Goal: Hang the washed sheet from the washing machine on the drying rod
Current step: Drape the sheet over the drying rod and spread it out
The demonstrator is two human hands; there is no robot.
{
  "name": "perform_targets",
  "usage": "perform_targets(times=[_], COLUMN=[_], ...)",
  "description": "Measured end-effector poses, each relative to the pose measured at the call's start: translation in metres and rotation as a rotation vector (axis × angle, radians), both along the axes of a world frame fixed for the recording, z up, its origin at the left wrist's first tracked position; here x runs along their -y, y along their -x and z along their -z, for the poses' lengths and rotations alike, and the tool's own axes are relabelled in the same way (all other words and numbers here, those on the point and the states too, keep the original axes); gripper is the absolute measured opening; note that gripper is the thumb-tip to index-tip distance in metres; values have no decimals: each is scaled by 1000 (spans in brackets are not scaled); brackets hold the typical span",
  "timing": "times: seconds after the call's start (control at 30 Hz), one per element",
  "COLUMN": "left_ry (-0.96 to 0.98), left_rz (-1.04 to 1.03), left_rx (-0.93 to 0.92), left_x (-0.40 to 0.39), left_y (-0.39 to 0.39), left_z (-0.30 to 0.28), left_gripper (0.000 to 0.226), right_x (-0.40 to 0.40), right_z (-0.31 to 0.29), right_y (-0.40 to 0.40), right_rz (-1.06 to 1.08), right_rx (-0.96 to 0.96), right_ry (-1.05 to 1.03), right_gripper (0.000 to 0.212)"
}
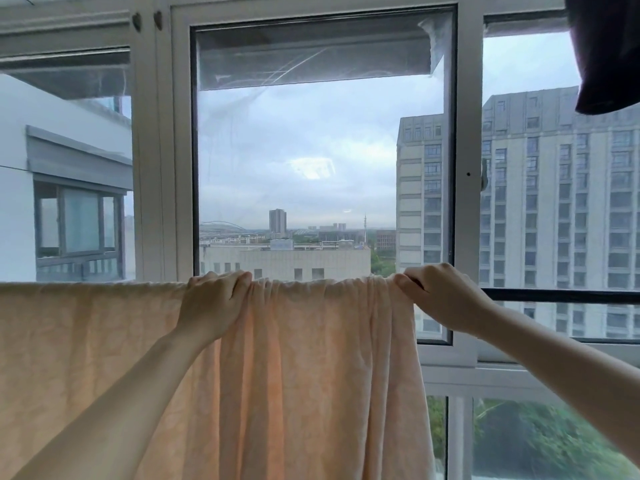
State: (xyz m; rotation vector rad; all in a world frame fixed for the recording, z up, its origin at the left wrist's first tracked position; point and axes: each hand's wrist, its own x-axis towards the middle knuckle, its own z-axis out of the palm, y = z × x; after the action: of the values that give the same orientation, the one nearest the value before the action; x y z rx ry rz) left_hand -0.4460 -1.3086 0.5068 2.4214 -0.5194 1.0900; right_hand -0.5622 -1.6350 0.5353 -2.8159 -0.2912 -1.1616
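Observation:
A pale peach patterned sheet (311, 358) hangs over the drying rod (561, 294), a dark bar that shows bare only to the right of the cloth. The sheet covers the rod from the left edge of the view to about the middle and is bunched in folds between my hands. My left hand (214, 303) grips the sheet's top fold over the rod. At the right end of the cloth, my right hand (440, 292) pinches the top edge. Under the cloth the rod is hidden.
A large white-framed window (467, 98) stands right behind the rod, with city buildings outside. A dark garment (606, 53) hangs at the top right corner. The lower window rail (519, 372) runs below the rod on the right.

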Motion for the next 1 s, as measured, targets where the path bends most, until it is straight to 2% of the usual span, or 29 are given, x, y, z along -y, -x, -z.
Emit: perform_targets(times=[0.1, 0.23, 0.37, 0.43, 0.6, 0.77, 0.93, 1.0], left_ry=[1, -11, -30, -34, -34, -33, 49, 101], left_rz=[-8, -18, -16, -6, 2, 9, -53, -57], left_rx=[-10, -25, -25, -12, 10, 63, 86, 94], left_x=[0, -1, -1, -1, 2, -1, 10, 19], left_y=[1, 2, 1, 1, 0, -4, -11, -10], left_z=[0, 0, 0, 0, 1, 4, 9, 8], left_gripper=[41, 42, 50, 61, 67, 73, 46, 39], right_x=[-5, -14, -23, -23, -24, 5, 28, 37], right_z=[-7, -11, -10, -10, -22, -51, -25, -19], right_y=[-8, -18, -20, -23, -28, -15, -6, -2], right_rz=[-52, -73, -54, -20, -3, 149, 187, 167], right_rx=[-67, -83, 38, 94, 152, 359, -3, -51], right_ry=[-167, -238, -204, -218, -315, -436, -349, -345], right_gripper=[45, 41, 26, 28, 28, 30, 30, 35])
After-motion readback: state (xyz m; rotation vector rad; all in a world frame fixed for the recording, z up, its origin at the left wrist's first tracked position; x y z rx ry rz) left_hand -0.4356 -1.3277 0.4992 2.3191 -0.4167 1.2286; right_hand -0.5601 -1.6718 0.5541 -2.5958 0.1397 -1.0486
